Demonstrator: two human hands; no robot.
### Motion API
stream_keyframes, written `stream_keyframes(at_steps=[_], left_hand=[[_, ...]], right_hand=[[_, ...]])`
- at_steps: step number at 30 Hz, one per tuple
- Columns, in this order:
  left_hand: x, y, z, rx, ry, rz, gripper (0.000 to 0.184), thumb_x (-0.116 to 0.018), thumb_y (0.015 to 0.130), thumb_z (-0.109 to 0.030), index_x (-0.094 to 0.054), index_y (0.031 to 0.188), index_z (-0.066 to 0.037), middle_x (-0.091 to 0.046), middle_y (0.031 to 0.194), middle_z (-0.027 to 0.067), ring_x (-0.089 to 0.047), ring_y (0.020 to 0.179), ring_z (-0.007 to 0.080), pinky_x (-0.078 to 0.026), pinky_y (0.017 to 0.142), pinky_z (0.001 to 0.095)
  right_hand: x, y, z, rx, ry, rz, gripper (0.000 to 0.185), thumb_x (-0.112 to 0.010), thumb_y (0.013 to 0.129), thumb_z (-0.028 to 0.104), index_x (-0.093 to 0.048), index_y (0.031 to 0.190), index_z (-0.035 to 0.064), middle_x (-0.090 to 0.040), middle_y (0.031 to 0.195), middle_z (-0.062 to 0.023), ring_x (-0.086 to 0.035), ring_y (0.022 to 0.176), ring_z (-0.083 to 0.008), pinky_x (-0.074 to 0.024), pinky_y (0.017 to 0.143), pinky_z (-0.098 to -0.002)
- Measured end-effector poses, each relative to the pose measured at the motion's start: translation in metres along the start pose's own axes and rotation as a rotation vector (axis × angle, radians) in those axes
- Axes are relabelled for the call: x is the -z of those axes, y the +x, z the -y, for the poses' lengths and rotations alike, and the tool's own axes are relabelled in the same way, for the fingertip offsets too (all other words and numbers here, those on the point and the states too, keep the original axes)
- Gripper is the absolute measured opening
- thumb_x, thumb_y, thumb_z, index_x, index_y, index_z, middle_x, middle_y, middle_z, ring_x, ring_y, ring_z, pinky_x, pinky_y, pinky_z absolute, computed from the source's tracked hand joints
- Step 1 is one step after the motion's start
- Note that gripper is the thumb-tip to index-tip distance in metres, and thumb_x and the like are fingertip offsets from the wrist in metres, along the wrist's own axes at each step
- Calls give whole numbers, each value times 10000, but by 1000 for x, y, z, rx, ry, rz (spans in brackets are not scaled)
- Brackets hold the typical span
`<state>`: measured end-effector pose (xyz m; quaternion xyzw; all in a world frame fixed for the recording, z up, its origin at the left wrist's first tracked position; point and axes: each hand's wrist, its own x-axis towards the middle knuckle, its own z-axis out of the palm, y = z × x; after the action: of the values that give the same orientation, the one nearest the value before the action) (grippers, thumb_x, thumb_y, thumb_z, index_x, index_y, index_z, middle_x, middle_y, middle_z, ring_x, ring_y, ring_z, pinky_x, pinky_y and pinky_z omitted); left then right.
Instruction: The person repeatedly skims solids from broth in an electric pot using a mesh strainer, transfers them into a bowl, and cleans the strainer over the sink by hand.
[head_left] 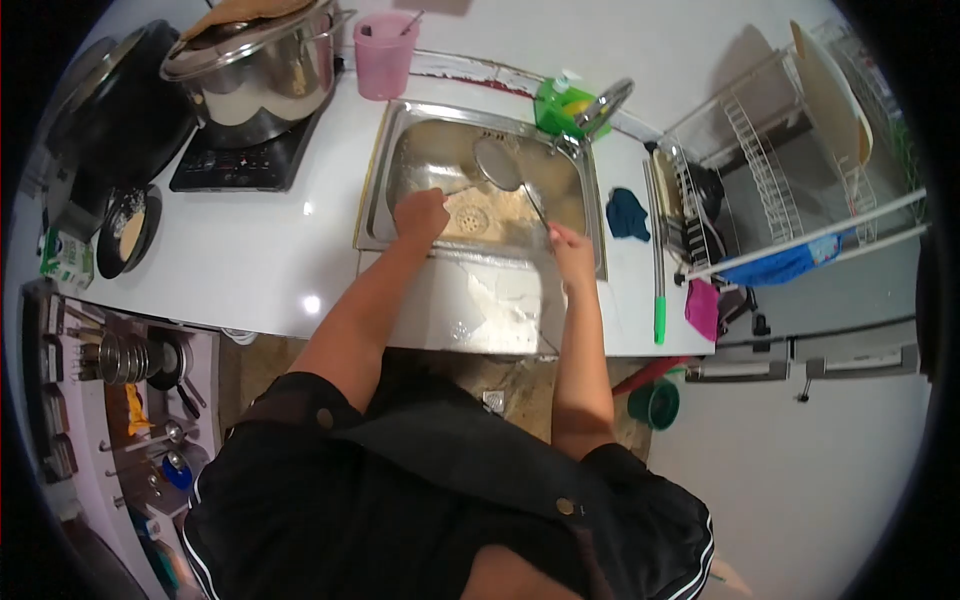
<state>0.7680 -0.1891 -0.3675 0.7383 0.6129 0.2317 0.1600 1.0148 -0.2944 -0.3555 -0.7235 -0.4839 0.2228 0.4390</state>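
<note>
My right hand [569, 246] is closed round the thin handle of a round, flat-headed strainer [498, 165], whose head hangs over the metal sink [400, 125]. My left hand [421, 214] is closed above the sink's left part; a thin utensil seems to stick out from it toward the strainer, too small to make out. Below the strainer, the drain [471, 220] shows in the wet basin. The faucet [604, 103] stands at the sink's back right corner.
Behind the sink are a pink container [383, 62] and a green holder [552, 108]. A large pot [255, 85] stands on a black cooktop [240, 160] at left. To the right lie a dark cloth [627, 214] and a green-ended stick [660, 320], beside a dish rack [810, 240].
</note>
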Motion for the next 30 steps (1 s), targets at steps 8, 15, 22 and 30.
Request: stream_keyframes(at_steps=[8,15,22,30], left_hand=[[34,4,16,206,-132,91,242,-440,767,-261,-621,850,-122,-619,857,114,-576,819,328,-438,725,415],[83,-15,97,-51,-600,20,178,-416,806,-126,-591,805,-90,-614,821,111,-573,797,286,-437,676,347],[250,-71,224,62,-608,-441,154,-428,827,-196,-565,832,-126,-603,702,110,-576,683,325,-437,602,418],[400,-141,435,281,-235,-583,170,-471,826,-236,-590,820,-114,-590,667,131,-575,677,334,-437,589,419]], right_hand=[[-4,-59,50,-766,1265,510,240,-455,891,262,-467,1130,248,-424,621,44,-304,413,-41,-227,357,-175],[-63,-82,105,-255,1319,451,433,-436,842,70,-353,1251,188,-460,665,32,-291,379,-24,-199,319,-151],[-152,-105,204,44,1328,257,382,-463,887,221,-366,1254,180,-493,700,9,-310,375,-30,-236,320,-165],[-310,-137,404,256,915,309,348,-501,864,100,-428,1184,-16,-561,921,-73,-431,527,-63,-340,444,-169]])
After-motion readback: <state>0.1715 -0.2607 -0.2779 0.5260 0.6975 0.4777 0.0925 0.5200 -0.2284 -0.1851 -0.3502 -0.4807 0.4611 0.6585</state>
